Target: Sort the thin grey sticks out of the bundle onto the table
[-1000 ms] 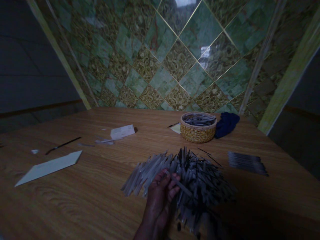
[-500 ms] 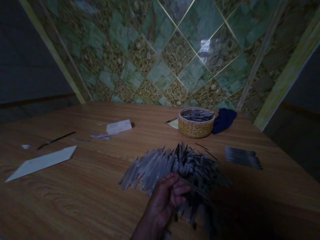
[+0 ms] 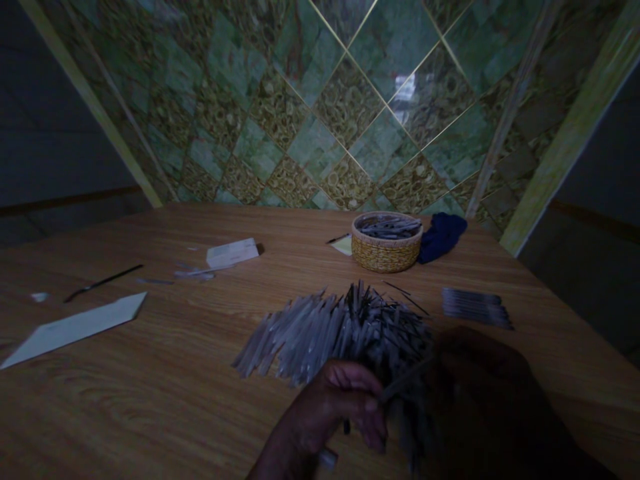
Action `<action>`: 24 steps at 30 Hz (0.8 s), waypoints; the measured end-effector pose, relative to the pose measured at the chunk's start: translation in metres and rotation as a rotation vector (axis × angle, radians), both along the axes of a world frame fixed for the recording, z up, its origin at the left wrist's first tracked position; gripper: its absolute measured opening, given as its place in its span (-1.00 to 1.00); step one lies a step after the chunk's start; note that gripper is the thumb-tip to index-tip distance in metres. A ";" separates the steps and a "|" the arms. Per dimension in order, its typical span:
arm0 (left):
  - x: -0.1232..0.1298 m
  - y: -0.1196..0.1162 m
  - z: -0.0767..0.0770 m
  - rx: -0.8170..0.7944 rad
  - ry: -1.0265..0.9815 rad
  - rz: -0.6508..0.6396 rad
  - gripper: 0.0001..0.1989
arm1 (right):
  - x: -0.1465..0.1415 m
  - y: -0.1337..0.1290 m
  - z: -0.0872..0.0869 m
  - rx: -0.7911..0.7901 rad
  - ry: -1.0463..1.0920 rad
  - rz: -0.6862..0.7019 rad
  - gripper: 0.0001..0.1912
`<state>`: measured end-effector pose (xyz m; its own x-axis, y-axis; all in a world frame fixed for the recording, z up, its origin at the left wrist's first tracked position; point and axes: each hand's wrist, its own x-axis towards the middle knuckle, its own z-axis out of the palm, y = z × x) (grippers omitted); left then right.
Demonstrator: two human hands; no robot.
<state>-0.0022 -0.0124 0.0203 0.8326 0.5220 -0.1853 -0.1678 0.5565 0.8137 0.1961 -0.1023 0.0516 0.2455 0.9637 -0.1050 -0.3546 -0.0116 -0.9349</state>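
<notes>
Head view: left hand (image 3: 340, 405), narrow pinch on slim strip (image 3: 406, 379).

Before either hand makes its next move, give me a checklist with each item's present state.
1. Thin strip held by the left hand: ok, pinched near one end.
2. Right hand gripping the other end: cannot tell, too dark.
3. Pile of strips evenly aligned: not ok, its right part lies crisscrossed.
4. Wicker basket upright: ok, strips inside.
5. Separate row of strips neatly side by side: ok.
</notes>
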 end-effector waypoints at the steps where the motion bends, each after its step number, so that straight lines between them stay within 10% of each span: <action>1: -0.001 -0.001 0.001 0.025 0.012 -0.021 -0.89 | 0.000 0.001 0.000 -0.006 0.021 0.019 -0.86; 12: 0.003 -0.006 -0.001 0.021 0.069 -0.053 -0.82 | -0.005 0.004 -0.005 0.025 -0.372 -0.190 -0.78; 24: 0.010 -0.010 0.003 0.111 0.092 -0.005 -0.77 | -0.008 0.003 -0.023 0.111 -0.712 -0.024 -0.77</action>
